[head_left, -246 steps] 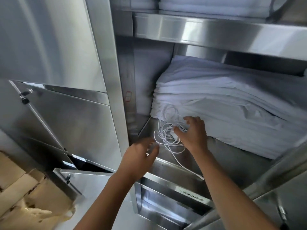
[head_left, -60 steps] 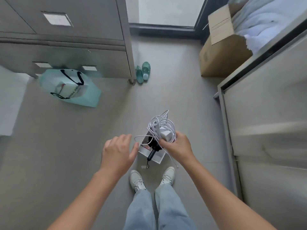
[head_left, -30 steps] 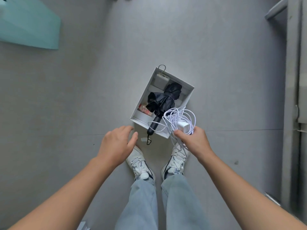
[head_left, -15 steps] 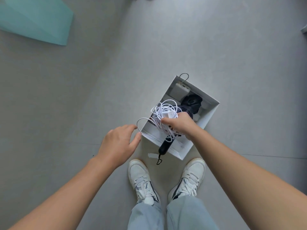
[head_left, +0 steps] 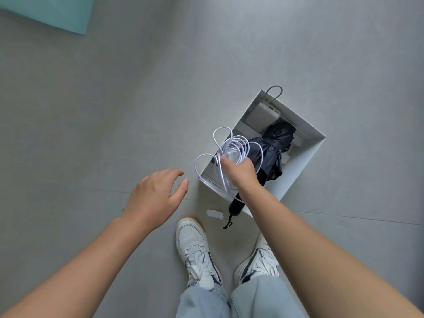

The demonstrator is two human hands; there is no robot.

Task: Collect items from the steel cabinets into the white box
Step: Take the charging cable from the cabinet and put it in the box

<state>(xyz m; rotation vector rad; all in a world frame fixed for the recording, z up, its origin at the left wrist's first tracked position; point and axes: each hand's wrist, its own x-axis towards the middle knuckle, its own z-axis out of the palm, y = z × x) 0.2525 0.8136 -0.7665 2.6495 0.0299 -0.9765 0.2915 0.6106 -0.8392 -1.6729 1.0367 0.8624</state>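
Right hand [head_left: 241, 172] is gripping the coiled white cable [head_left: 231, 148] over the white box [head_left: 305, 157], already holding a black umbrella [head_left: 270, 152] and power bank [head_left: 261, 114], drop pending, left hand [head_left: 156, 198] hanging slack, empty.

white box [head_left: 307, 161] open on grey floor, folded black umbrella [head_left: 268, 154] inside, coiled white cable [head_left: 231, 148] above its near corner

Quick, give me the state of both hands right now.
Left hand: open, empty.
Right hand: closed on the white cable, over the white box.
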